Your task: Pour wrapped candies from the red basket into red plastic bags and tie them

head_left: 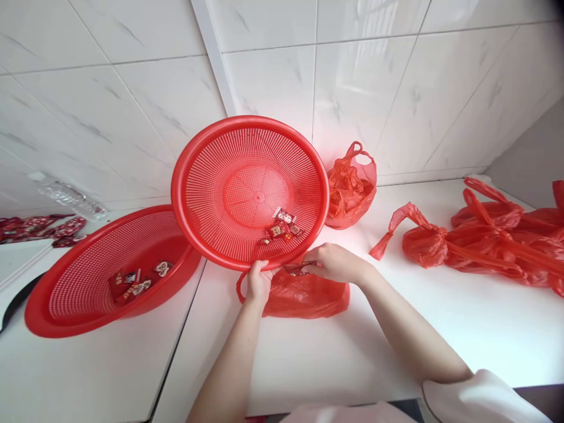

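A red plastic colander (207, 135) is tilted toward me, with several small red wrapped candies (282, 226) lying low inside it. My left hand (259, 283) grips its lower rim, the thumb over the edge; whether its hidden fingers also hold the bag, I cannot tell. Just below the rim, my right hand (331, 263) is closed on red candy packets (297, 268) at the mouth of a red plastic bag (304, 299). That bag rests on the white counter, and its inside is mostly hidden.
A second red colander (70, 317) at left leans and holds several red packets (141, 282). Behind stands a bunched red bag (350, 194). Tied red bags (489, 241) lie at right on the white counter (374, 358). A clear plastic bottle (73, 197) is by the tiled wall.
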The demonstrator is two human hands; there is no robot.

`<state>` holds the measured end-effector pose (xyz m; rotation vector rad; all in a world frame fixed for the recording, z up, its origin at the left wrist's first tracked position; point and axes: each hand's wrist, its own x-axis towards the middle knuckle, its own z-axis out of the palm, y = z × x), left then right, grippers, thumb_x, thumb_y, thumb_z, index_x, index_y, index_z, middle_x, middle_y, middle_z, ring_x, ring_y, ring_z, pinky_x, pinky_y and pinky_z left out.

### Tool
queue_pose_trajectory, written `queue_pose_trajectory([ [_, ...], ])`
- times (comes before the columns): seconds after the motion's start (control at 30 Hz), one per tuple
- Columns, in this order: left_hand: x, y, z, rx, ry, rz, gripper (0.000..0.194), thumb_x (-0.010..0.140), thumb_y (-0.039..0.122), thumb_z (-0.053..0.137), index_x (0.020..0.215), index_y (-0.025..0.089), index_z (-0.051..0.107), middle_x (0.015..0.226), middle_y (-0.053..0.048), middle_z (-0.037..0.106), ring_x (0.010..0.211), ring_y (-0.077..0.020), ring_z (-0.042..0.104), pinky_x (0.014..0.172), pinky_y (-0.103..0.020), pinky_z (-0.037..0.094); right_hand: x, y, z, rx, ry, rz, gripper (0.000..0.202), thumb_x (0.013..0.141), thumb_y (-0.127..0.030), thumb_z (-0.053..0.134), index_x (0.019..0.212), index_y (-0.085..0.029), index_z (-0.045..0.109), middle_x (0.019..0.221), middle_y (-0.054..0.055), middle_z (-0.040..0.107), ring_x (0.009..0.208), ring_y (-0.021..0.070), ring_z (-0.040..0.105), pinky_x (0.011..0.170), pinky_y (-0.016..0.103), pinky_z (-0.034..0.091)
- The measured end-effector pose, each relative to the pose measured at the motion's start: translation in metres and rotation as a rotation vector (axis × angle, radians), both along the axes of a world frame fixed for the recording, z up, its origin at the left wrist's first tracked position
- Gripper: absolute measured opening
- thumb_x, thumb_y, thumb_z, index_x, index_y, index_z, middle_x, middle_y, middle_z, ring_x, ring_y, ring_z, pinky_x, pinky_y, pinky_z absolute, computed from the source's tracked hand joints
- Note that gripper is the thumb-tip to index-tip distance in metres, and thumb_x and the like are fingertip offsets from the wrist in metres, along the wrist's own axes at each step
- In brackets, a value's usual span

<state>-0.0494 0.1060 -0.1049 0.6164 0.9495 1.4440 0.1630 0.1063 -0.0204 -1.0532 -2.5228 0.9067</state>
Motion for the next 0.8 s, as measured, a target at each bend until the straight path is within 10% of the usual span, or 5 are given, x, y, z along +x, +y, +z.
queue_pose_trajectory([
  [0.17, 0.001, -0.002, 0.002, 0.016, -0.018, -0.016, 0.024, 0.068, 0.022, 0.054, 0.089, 0.016, 0.064, 0.094, -0.006, 0.071, 0.102, -0.0281, 0.066, 0.082, -0.040, 0.054, 0.000, -0.002, 0.000, -0.053, 0.000, 0.072, 0.021, 0.090, -0.036, 0.056, 0.101, -0.027, 0.072, 0.099, -0.001, 0.074, 0.085, 0.0165, 0.067, 0.077, 0.028, 0.050],
  [0.3, 0.006, -0.006, 0.002, 0.028, -0.032, -0.067, 0.027, 0.067, 0.021, 0.055, 0.092, 0.016, 0.065, 0.093, -0.006, 0.071, 0.102, -0.0280, 0.065, 0.084, -0.040, 0.053, -0.001, 0.003, -0.006, 0.281, 0.029, -0.137, 0.030, 0.097, -0.032, 0.044, 0.114, -0.020, 0.065, 0.120, 0.008, 0.066, 0.106, 0.0207, 0.062, 0.093, 0.038, 0.046],
  [0.47, 0.011, -0.009, -0.002, 0.037, -0.048, -0.104, 0.025, 0.064, 0.020, 0.058, 0.087, 0.017, 0.065, 0.089, -0.004, 0.070, 0.101, -0.0276, 0.065, 0.083, -0.039, 0.052, -0.001, 0.013, -0.027, 0.465, -0.240, -0.255, 0.057, 0.091, -0.046, 0.053, 0.137, -0.014, 0.049, 0.147, 0.020, 0.041, 0.138, 0.0346, 0.034, 0.114, 0.064, 0.007],
  [0.67, 0.008, -0.007, -0.004, 0.017, -0.038, -0.032, 0.021, 0.059, 0.019, 0.063, 0.080, 0.018, 0.064, 0.079, -0.002, 0.068, 0.098, -0.0274, 0.065, 0.083, -0.038, 0.051, 0.006, 0.017, -0.025, 0.346, -0.120, -0.124, 0.030, 0.086, -0.016, 0.059, 0.115, -0.022, 0.065, 0.117, 0.008, 0.066, 0.104, 0.0214, 0.062, 0.092, 0.036, 0.045],
  [0.8, 0.006, -0.006, -0.004, 0.020, -0.056, -0.013, 0.022, 0.060, 0.019, 0.064, 0.082, 0.018, 0.065, 0.081, -0.002, 0.069, 0.099, -0.0267, 0.065, 0.082, -0.037, 0.051, 0.014, 0.016, -0.015, 0.304, -0.017, -0.218, 0.020, 0.088, -0.011, 0.049, 0.097, -0.021, 0.064, 0.092, 0.004, 0.068, 0.078, 0.0153, 0.063, 0.069, 0.026, 0.045],
])
